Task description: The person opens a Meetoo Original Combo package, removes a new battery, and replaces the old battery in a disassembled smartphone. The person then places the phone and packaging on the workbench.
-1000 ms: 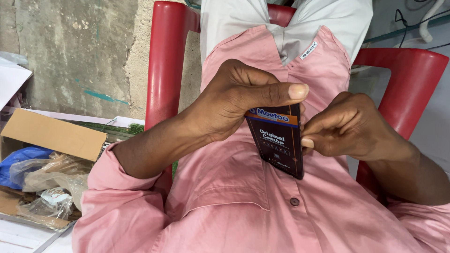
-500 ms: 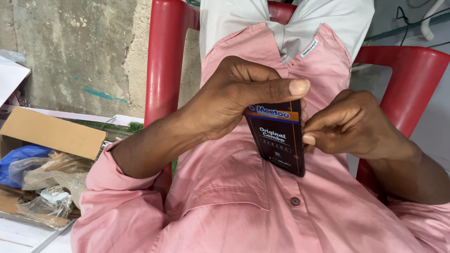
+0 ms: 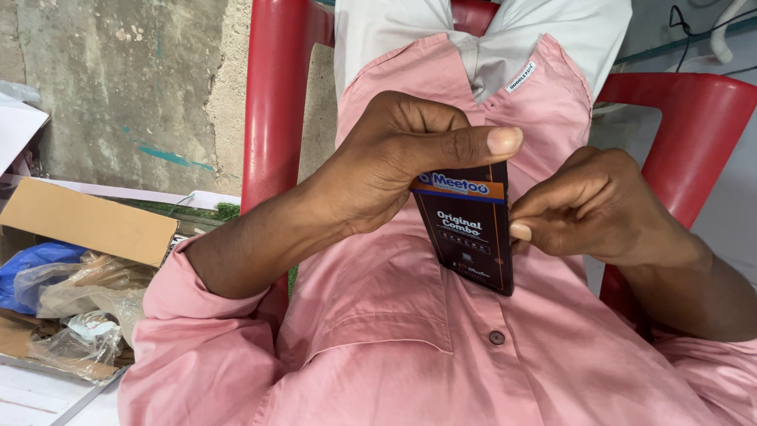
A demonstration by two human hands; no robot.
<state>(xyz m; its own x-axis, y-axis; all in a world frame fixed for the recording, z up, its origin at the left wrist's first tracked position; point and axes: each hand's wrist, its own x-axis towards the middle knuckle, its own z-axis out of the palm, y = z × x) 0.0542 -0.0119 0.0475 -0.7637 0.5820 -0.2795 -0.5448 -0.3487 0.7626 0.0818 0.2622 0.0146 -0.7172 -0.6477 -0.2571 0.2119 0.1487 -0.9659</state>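
Behind everything, a red plastic chair (image 3: 276,95) takes up most of the view, with a rough grey concrete wall (image 3: 118,71) to one side of it. Across the chair lies the pink shirt (image 3: 394,347) the person wears, its 1 visible button (image 3: 496,337) low in the middle, so the hands work right over the chest with nothing between them and the camera.

Off to the side sits an open cardboard box (image 3: 87,221) stuffed with crumpled clear and blue plastic bags (image 3: 63,292). It is well apart from both hands and hinders nothing. A dark cable (image 3: 686,20) hangs in the far upper corner, also out of reach.

Next, the left hand (image 3: 394,162) is curled firmly around the top of a slim black box (image 3: 471,237) that has an orange band near its upper end. The thumb lies flat along the top edge and the fingers wrap behind, which looks like a steadying grip that keeps the box upright and tilted slightly toward the body. The lower end of the box touches the shirt.

Smallest in play, the right hand (image 3: 603,209) is nearly closed, its thumb and bent fingers pinched against the box's right edge about halfway down. Judging from that narrow pinch, it seems to be picking at an edge or flap there, though the exact spot under the fingertips is hidden.
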